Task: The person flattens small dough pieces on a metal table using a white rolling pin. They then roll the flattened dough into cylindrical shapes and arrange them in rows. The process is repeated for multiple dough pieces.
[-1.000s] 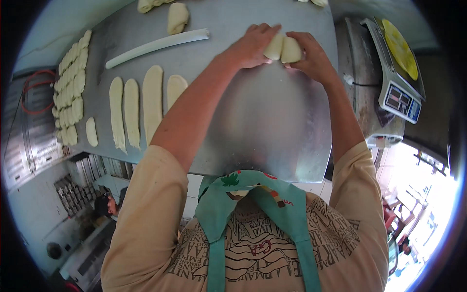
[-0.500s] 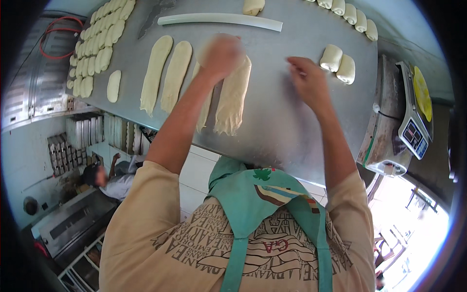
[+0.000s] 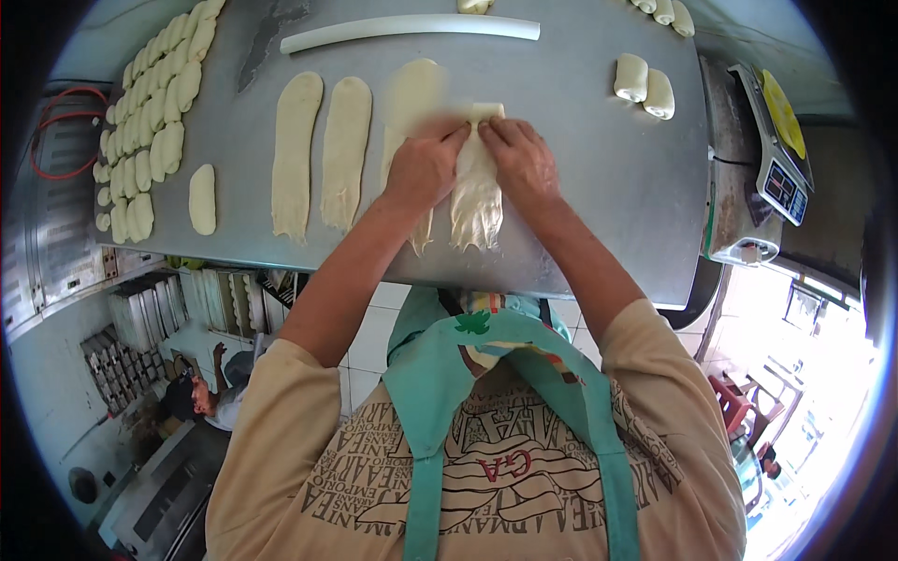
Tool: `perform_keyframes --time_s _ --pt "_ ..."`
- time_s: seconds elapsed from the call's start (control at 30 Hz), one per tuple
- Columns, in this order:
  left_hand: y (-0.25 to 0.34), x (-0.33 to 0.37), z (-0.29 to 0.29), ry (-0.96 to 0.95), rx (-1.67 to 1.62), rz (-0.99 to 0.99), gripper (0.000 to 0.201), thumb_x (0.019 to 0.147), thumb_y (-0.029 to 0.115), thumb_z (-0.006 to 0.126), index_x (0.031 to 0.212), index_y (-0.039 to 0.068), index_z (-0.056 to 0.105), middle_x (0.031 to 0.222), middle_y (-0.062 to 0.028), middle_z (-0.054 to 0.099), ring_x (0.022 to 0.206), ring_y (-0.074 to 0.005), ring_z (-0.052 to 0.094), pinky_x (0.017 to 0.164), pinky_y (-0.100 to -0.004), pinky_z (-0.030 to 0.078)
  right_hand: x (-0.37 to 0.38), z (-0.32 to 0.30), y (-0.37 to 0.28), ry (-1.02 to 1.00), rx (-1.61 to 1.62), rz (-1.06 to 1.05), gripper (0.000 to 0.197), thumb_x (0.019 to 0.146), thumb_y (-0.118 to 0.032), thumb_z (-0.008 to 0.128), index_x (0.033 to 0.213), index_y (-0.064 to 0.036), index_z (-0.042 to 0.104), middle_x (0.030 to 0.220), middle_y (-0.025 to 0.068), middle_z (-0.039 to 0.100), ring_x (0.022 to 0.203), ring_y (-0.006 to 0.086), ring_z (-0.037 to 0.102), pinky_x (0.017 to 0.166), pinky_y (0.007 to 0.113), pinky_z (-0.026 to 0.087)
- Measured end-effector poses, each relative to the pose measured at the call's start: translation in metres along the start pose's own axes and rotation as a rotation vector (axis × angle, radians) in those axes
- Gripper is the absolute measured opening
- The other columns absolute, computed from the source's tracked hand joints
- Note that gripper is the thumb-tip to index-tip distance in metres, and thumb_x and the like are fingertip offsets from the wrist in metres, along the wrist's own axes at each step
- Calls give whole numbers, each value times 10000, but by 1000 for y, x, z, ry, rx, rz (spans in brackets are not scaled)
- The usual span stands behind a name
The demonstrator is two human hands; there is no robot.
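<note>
A flattened strip of pale dough (image 3: 475, 201) lies lengthwise on the steel table (image 3: 599, 215) in front of me. My left hand (image 3: 426, 168) and my right hand (image 3: 521, 161) press side by side on its far end, fingers curled over the folded edge. Another flattened strip (image 3: 412, 93) lies partly under my left hand. Two more long strips (image 3: 296, 154) (image 3: 345, 150) lie to the left of it.
Several small rolled dough pieces (image 3: 150, 140) line the table's left side, one apart (image 3: 202, 198). Two rolls (image 3: 644, 84) sit at the right, a long white rod (image 3: 412, 28) at the far edge. A digital scale (image 3: 772, 159) stands to the right. A person (image 3: 201, 393) is below left.
My hands left the small rolls at the right, stretched a piece of dough flat, and now both have come together on its far end. My view has shifted left.
</note>
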State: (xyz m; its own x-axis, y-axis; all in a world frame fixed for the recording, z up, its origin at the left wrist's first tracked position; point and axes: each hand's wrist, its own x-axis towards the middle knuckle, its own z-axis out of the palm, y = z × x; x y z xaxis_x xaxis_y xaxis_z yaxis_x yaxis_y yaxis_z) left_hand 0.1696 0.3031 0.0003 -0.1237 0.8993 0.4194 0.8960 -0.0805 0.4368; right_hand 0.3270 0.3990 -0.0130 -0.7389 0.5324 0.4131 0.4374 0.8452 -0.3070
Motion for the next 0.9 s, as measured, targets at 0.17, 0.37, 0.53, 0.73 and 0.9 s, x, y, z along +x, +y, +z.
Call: perform_keyframes --time_s 0.17,0.37,0.53,0.73,0.9 --pt "-29 30 -2 -101 -455 -420 222 867 75 707 1074 25 768 1083 -101 701 918 -256 692 857 -359 550 31 -17 21 -211 333 412 373 890 -112 701 1256 -36 702 1132 113 690 1050 301 669 920 381 536" --pt "-41 65 -9 -489 -159 -242 291 886 135 741 1145 7 710 1076 -148 714 923 -278 691 881 -377 545 58 -28 21 -362 237 452 342 912 -222 736 1195 -32 705 1115 139 705 1046 274 669 942 384 520" --pt "-30 73 -29 -583 -279 -307 336 870 148 765 1168 6 702 1075 -172 727 973 -284 706 897 -390 550 51 -37 15 -431 566 601 289 920 -154 741 1146 -4 644 1039 111 696 960 214 675 879 359 558" --pt "-52 131 -15 -663 -631 -526 286 920 146 752 1152 -10 689 1000 -55 702 906 -139 658 789 -275 555 96 -29 71 -456 1050 887 273 912 -75 746 1148 1 633 1017 74 672 909 150 671 823 291 587" --pt "-59 123 2 -578 -520 -431 235 898 103 750 1109 5 717 995 -88 732 874 -191 681 811 -315 558 92 -31 71 -444 978 813 268 914 -87 748 1152 8 667 1056 56 681 880 141 673 826 282 579"
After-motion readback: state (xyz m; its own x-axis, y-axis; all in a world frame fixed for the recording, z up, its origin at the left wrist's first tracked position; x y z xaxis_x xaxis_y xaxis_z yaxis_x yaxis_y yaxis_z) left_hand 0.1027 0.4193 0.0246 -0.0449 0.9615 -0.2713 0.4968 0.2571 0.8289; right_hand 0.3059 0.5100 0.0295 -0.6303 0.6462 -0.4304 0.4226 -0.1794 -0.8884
